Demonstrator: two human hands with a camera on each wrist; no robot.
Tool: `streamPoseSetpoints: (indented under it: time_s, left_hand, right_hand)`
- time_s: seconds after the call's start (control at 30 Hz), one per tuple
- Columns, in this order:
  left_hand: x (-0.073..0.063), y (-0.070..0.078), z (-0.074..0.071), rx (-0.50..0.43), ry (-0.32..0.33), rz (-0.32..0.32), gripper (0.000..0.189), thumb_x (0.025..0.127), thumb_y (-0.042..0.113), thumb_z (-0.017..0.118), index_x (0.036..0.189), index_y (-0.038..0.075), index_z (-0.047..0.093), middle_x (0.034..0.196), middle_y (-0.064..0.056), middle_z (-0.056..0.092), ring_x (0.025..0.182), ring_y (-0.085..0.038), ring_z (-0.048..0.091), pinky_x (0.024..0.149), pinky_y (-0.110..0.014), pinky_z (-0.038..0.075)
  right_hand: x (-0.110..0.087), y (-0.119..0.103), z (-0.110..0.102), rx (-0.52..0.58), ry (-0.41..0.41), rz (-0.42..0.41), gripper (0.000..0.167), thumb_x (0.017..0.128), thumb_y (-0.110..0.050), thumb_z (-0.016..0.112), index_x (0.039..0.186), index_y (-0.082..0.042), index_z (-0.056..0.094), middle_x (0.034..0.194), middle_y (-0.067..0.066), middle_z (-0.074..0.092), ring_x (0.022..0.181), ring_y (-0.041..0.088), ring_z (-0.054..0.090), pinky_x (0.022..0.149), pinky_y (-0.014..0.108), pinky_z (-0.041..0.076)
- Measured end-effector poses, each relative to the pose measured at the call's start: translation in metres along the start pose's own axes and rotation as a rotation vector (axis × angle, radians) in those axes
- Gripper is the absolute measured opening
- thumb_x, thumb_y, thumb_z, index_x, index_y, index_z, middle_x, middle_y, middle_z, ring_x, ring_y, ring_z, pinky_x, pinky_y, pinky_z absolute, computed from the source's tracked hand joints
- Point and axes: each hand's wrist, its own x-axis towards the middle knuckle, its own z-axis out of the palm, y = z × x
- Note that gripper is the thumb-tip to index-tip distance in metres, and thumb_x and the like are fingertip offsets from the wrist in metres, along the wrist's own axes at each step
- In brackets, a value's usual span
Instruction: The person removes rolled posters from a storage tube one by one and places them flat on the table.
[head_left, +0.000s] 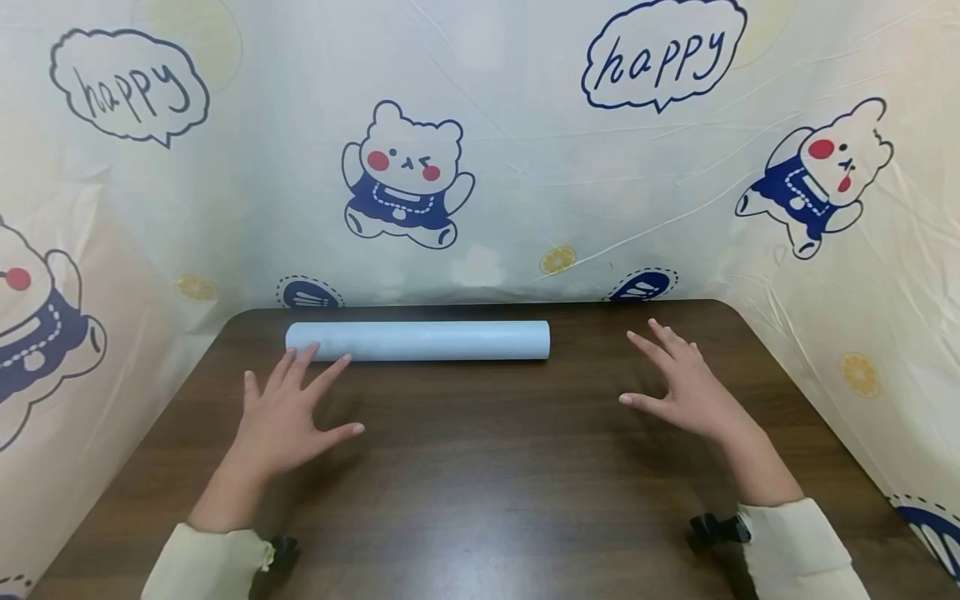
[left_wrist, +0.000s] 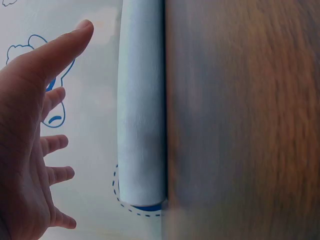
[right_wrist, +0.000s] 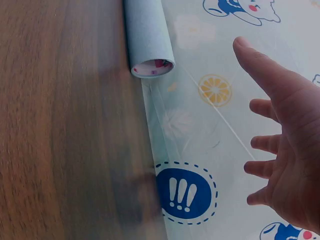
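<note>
A pale blue roll (head_left: 420, 341), like a rolled-up sheet, lies lengthwise near the table's back edge. In the right wrist view its open end (right_wrist: 153, 68) shows a white inner side with red and purple marks. My left hand (head_left: 281, 417) is spread over the table, its fingertips overlapping the roll's left end in the head view. The left wrist view shows that hand (left_wrist: 25, 135) apart from the roll (left_wrist: 142, 105). To the right of the roll, my right hand (head_left: 690, 387) hovers with fingers spread, holding nothing.
The dark brown wooden table (head_left: 480, 467) has rounded back corners. A pale curtain (head_left: 525, 192) printed with bears and the word "happy" stands right behind it and along both sides. Black straps (head_left: 720, 528) sit at the cream sleeves (head_left: 798, 550).
</note>
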Motion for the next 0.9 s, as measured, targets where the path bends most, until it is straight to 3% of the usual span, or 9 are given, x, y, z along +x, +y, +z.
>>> streamPoseSetpoints:
  time_s: [0.23,0.57,0.9]
  left_hand:
    - [0.007,0.003,0.001,-0.027,0.024,0.018,0.100,0.067,0.076,0.069,0.150,0.029,0.039,0.155,-0.020,0.027,0.137,-0.051,0.023,0.096,-0.082,0.006]
    - [0.019,0.008,0.004,-0.055,0.022,0.051,0.105,0.064,0.067,0.079,0.151,0.029,0.035,0.152,-0.020,0.032,0.136,-0.050,0.027,0.098,-0.081,0.010]
    - [0.038,0.015,0.008,-0.009,-0.001,0.106,0.102,0.066,0.062,0.081,0.152,0.030,0.034,0.153,-0.013,0.037,0.137,-0.049,0.029,0.097,-0.082,0.011]
  right_hand:
    - [0.003,0.001,0.001,0.069,0.001,0.031,0.092,0.077,-0.049,0.079,0.151,-0.015,0.036,0.159,0.021,0.018,0.138,0.052,0.023,0.099,0.074,0.026]
    - [0.011,0.004,0.006,0.109,0.060,-0.016,0.089,0.077,-0.043,0.082,0.150,-0.014,0.039,0.155,0.020,0.030,0.137,0.045,0.032,0.099,0.068,0.033]
    - [0.018,0.006,0.014,0.140,0.114,-0.066,0.085,0.075,-0.034,0.085,0.147,-0.016,0.044,0.150,0.016,0.041,0.134,0.041,0.040,0.101,0.062,0.035]
